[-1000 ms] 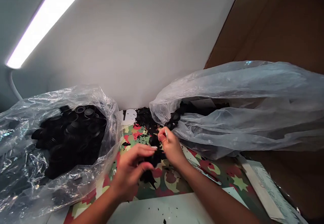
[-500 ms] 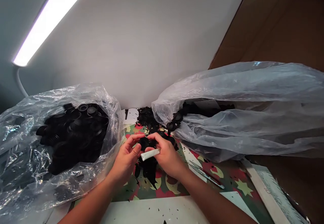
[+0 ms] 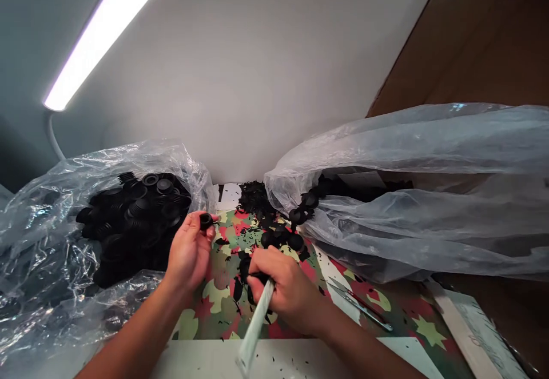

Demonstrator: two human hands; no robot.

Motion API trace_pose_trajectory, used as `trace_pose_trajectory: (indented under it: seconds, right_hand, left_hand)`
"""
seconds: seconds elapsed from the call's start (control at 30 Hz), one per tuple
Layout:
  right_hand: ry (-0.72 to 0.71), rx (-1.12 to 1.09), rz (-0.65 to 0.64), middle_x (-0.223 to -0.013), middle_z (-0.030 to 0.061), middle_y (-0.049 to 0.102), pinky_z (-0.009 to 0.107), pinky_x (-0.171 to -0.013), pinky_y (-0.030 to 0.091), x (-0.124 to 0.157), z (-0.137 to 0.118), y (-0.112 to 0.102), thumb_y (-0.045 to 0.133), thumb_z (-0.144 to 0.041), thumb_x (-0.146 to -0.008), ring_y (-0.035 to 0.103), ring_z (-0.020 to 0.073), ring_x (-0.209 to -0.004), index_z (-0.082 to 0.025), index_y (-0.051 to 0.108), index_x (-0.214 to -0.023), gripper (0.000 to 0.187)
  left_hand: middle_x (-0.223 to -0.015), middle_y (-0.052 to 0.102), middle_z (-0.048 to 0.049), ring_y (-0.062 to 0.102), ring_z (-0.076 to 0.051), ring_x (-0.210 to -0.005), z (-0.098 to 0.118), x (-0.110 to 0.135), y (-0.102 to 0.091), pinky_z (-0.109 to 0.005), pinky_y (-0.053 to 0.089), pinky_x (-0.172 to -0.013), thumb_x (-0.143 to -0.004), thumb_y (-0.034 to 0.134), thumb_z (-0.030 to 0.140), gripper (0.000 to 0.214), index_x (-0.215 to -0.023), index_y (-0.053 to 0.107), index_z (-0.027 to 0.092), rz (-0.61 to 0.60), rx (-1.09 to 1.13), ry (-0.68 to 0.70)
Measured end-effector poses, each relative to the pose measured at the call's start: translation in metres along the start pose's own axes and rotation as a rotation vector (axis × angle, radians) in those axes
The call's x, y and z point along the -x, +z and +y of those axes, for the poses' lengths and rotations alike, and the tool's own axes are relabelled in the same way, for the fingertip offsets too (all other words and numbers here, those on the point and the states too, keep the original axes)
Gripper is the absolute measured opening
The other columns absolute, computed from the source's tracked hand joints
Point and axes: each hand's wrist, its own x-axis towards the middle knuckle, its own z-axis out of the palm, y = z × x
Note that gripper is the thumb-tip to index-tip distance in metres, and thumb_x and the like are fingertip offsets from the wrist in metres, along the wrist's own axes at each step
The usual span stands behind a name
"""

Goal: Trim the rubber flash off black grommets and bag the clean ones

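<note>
My left hand (image 3: pixel 189 250) pinches a small round black rubber part (image 3: pixel 206 220) between thumb and fingertips, just at the mouth of the left clear plastic bag (image 3: pixel 51 253) full of black ribbed parts (image 3: pixel 137 213). My right hand (image 3: pixel 285 290) is closed around a pale tool handle (image 3: pixel 255 327) that points toward me, and its fingertips also press on black rubber pieces (image 3: pixel 249 267) lying on the camouflage-patterned mat (image 3: pixel 214 293).
A large clear bag (image 3: pixel 412 196) at the right spills black parts (image 3: pixel 306 210) from its mouth. Black scraps (image 3: pixel 255 199) lie piled by the white wall. A thin metal tool (image 3: pixel 358 304) rests on the mat. A white sheet (image 3: pixel 309 359) lies near me, a cardboard panel (image 3: pixel 480 36) at right.
My left hand has moved left toward the left bag with one black part pinched in it. My right hand dropped lower and the pale handle now points toward me.
</note>
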Motion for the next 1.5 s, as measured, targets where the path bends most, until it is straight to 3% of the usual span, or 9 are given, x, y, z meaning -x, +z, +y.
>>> trace_pose_trajectory:
  seconds: [0.17,0.27,0.4,0.57,0.67,0.8,1.03,1.3,1.5]
  right_hand:
    - [0.195,0.233,-0.125,-0.077,0.0003,0.061,0.027,-0.064,0.038,-0.004,0.031,-0.011,0.063,-0.015,-0.09,0.055,0.0141,-0.066,-0.02,0.061,-0.063,0.027]
    - [0.247,0.26,-0.014,-0.086,0.0036,0.065,0.028,-0.066,0.044,-0.005,0.037,-0.016,0.06,-0.01,-0.089,0.061,0.0163,-0.072,-0.02,0.068,-0.069,0.024]
    - [0.096,-0.009,0.221,-0.096,0.0041,0.07,0.029,-0.078,0.052,-0.005,0.019,-0.012,0.057,-0.013,-0.092,0.067,0.0182,-0.088,-0.023,0.073,-0.097,0.019]
    - [0.003,-0.225,0.191,-0.102,0.0032,0.076,0.033,-0.084,0.056,-0.003,0.0,0.002,0.058,-0.013,-0.09,0.071,0.0189,-0.091,-0.028,0.074,-0.111,0.03]
    - [0.113,-0.254,0.293,-0.089,0.0035,0.077,0.031,-0.075,0.057,-0.003,-0.001,0.005,0.063,-0.02,-0.089,0.07,0.0186,-0.078,-0.024,0.077,-0.098,0.017]
    - [0.269,-0.337,0.406,-0.088,0.0034,0.078,0.031,-0.073,0.058,-0.005,-0.001,0.005,0.066,-0.024,-0.084,0.071,0.0198,-0.078,-0.023,0.076,-0.094,0.014]
    - [0.396,-0.538,0.373,-0.082,0.0015,0.076,0.031,-0.071,0.058,-0.006,-0.003,0.006,0.073,-0.026,-0.075,0.071,0.0193,-0.074,-0.023,0.077,-0.088,0.013]
    - [0.57,-0.892,0.333,-0.073,0.0018,0.072,0.033,-0.07,0.056,-0.007,0.0,0.011,0.091,-0.045,-0.06,0.067,0.0176,-0.068,-0.019,0.074,-0.081,0.037]
    - [0.326,-0.507,0.384,-0.079,0.0027,0.068,0.03,-0.063,0.052,-0.006,0.005,0.002,0.079,-0.046,-0.079,0.063,0.0185,-0.07,-0.023,0.076,-0.084,0.024]
  left_hand:
    - [-0.074,0.072,-0.0091,0.056,-0.007,-0.05,0.003,0.007,0.0,-0.015,0.053,-0.051,-0.089,0.073,0.039,0.032,-0.099,0.073,0.008,-0.153,0.006,-0.277]
    - [-0.068,0.072,-0.0077,0.057,-0.007,-0.047,-0.005,0.013,-0.002,-0.015,0.05,-0.048,-0.084,0.076,0.047,0.04,-0.097,0.07,0.01,-0.203,-0.069,-0.361]
    - [-0.059,0.069,-0.0027,0.05,-0.007,-0.036,-0.017,0.017,-0.004,-0.015,0.034,-0.034,-0.072,0.076,0.066,0.056,-0.092,0.064,0.015,-0.228,-0.25,-0.418]
    - [-0.047,0.062,0.0012,0.04,-0.007,-0.028,-0.026,0.023,-0.007,-0.017,0.021,-0.032,-0.075,0.054,0.084,0.069,-0.092,0.061,0.017,-0.329,-0.499,-0.367]
    - [-0.056,0.065,0.0003,0.052,-0.012,-0.041,-0.022,0.027,-0.009,-0.021,0.037,-0.04,-0.086,0.054,0.071,0.058,-0.107,0.066,0.019,-0.364,-0.673,-0.1]
    - [-0.118,0.07,-0.0109,0.067,-0.023,-0.092,-0.016,0.028,-0.009,-0.031,0.055,-0.078,-0.081,0.075,0.031,0.042,-0.122,0.069,0.023,-0.53,-0.818,0.22]
    - [-0.101,0.073,-0.0094,0.068,-0.024,-0.09,-0.013,0.023,-0.008,-0.028,0.056,-0.069,-0.071,0.086,0.023,0.024,-0.094,0.081,0.023,-0.443,-0.833,0.381]
    - [-0.087,0.07,-0.0069,0.067,-0.019,-0.071,-0.014,0.028,-0.006,-0.027,0.058,-0.057,-0.068,0.088,0.028,0.014,-0.08,0.083,0.022,-0.357,-0.581,0.274]
    - [-0.061,0.067,-0.002,0.062,-0.015,-0.05,-0.014,0.023,-0.003,-0.025,0.051,-0.047,-0.066,0.088,0.031,0.02,-0.08,0.082,0.017,-0.355,-0.556,0.04]
